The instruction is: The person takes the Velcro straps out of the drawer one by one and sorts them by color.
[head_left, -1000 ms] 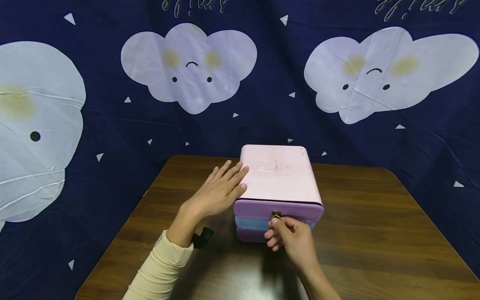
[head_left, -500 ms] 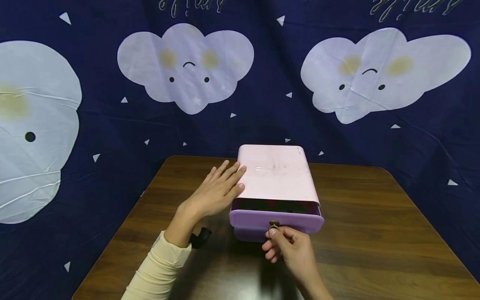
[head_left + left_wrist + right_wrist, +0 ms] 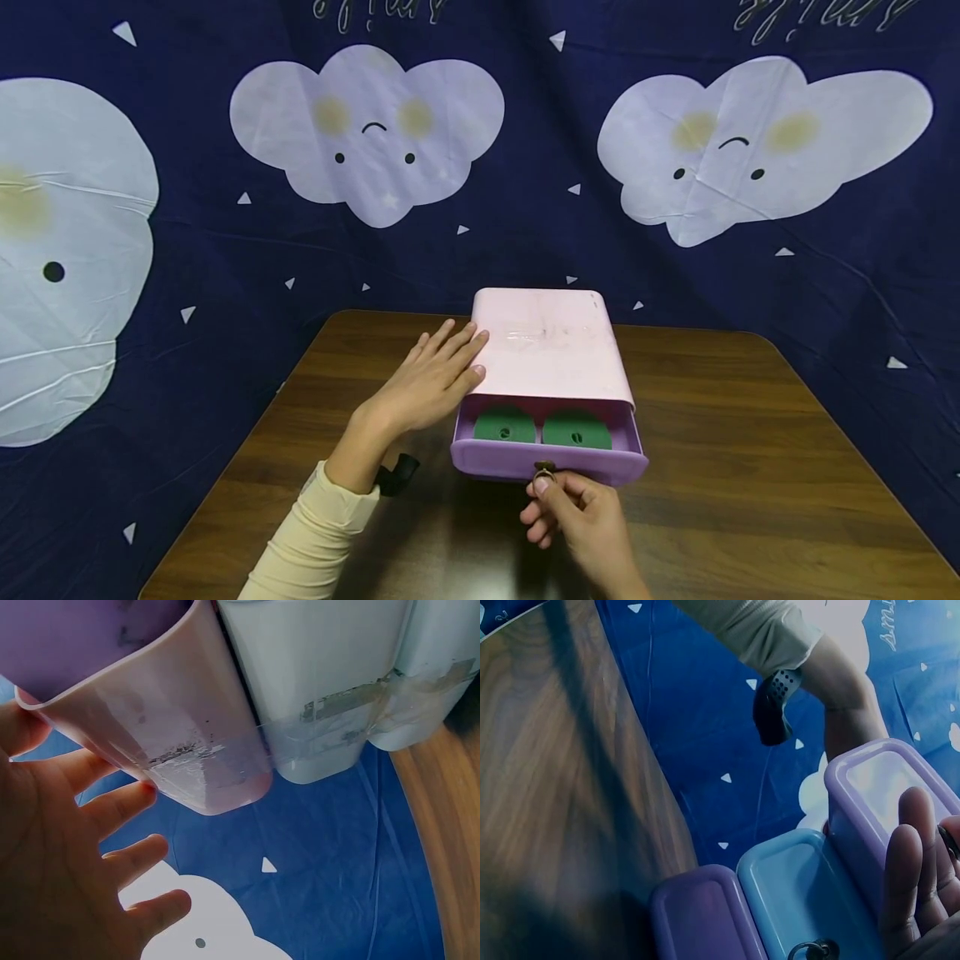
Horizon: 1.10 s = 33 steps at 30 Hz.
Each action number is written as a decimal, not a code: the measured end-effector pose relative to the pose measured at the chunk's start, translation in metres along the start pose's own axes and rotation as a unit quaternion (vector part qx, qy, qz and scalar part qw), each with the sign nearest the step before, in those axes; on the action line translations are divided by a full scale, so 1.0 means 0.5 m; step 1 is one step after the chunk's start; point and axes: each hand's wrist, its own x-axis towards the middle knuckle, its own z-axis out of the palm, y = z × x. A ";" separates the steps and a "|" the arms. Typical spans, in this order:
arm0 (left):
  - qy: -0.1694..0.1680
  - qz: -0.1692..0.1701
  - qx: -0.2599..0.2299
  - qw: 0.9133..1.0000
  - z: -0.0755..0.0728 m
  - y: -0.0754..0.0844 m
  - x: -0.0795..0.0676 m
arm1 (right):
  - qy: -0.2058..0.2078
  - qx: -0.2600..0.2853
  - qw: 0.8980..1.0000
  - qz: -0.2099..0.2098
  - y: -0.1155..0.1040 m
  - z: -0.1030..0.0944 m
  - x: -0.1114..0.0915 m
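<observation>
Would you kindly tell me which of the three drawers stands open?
The top purple drawer; the blue drawer and bottom purple drawer beneath are shut.

The smooth plastic box (image 3: 555, 358) bears shiny, wrinkled tape (image 3: 202, 761) on its side; the plastic drawer (image 3: 498, 459) at its front has a metal pull (image 3: 544, 466). Under the box, a glossy wood-grain table (image 3: 712, 433); behind it, creased cloth (image 3: 540, 242).

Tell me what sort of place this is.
Perhaps an indoor corner staged for tabletop work: a blue cloth printed with upside-down clouds hangs as a backdrop, a wood-look table stands before it, and a drawer unit sits on top.
</observation>
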 end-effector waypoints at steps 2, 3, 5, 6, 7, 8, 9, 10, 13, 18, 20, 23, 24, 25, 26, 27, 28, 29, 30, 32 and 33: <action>0.001 0.000 0.000 1.000 0.000 0.000 0.000 | -0.008 0.001 1.000 -0.005 0.001 0.000 -0.005; 0.001 0.000 -0.001 1.000 0.000 0.000 0.000 | -0.011 0.001 1.000 -0.006 0.002 0.000 -0.008; 0.002 0.000 0.001 1.000 0.000 0.000 0.001 | -0.016 0.003 1.000 -0.008 0.003 -0.001 -0.013; 0.003 0.000 0.002 1.000 0.001 0.000 0.001 | -0.017 0.005 1.000 -0.008 0.003 -0.001 -0.016; 0.005 0.000 0.002 1.000 0.001 0.000 0.001 | -0.018 0.006 1.000 -0.008 0.003 -0.001 -0.019; 0.006 0.000 0.002 1.000 0.001 0.000 0.001 | -0.019 0.007 1.000 -0.009 0.003 -0.001 -0.022; 0.007 0.000 0.002 1.000 0.001 0.000 0.001 | -0.016 0.008 1.000 -0.005 0.003 0.000 -0.025; 0.009 0.001 0.002 1.000 0.001 0.000 0.001 | -0.014 0.009 1.000 -0.002 0.003 0.000 -0.028; 0.011 0.002 0.000 1.000 0.000 0.002 0.001 | -0.013 0.014 1.000 0.007 0.005 0.001 -0.038; 0.011 0.001 -0.001 1.000 0.000 0.004 -0.001 | -0.027 0.024 0.999 0.009 0.009 0.000 -0.053; 0.011 0.001 -0.001 1.000 0.000 0.004 -0.001 | -0.035 0.028 0.999 0.001 0.011 -0.001 -0.058; 0.010 0.001 -0.002 1.000 0.001 0.004 0.000 | -0.041 0.035 0.999 -0.007 0.014 -0.002 -0.064; 0.010 0.001 -0.002 1.000 0.001 0.003 0.000 | -0.043 0.038 0.998 -0.009 0.014 -0.002 -0.066; 0.010 0.001 -0.001 1.000 0.001 0.003 0.000 | -0.043 0.041 0.998 -0.007 0.015 -0.002 -0.068; 0.009 0.001 -0.001 1.000 0.001 0.003 0.001 | -0.045 0.044 0.998 -0.007 0.015 -0.002 -0.070; 0.009 0.002 0.000 1.000 0.002 0.003 0.001 | -0.046 0.045 0.998 -0.007 0.015 -0.002 -0.073; 0.009 0.002 0.001 1.000 0.002 0.003 0.001 | -0.047 0.047 0.998 -0.007 0.015 -0.001 -0.075; 0.008 0.002 0.001 1.000 0.001 0.003 0.001 | -0.043 0.047 0.998 -0.001 0.014 0.000 -0.077; 0.008 0.002 0.002 1.000 0.001 0.003 0.001 | -0.038 0.046 0.998 0.006 0.013 0.002 -0.080; 0.009 0.004 0.003 1.000 0.000 0.003 0.000 | -0.025 0.038 0.999 0.020 0.012 0.004 -0.084; 0.009 0.004 0.003 1.000 0.000 0.003 0.000 | -0.018 0.034 0.999 0.027 0.011 0.006 -0.086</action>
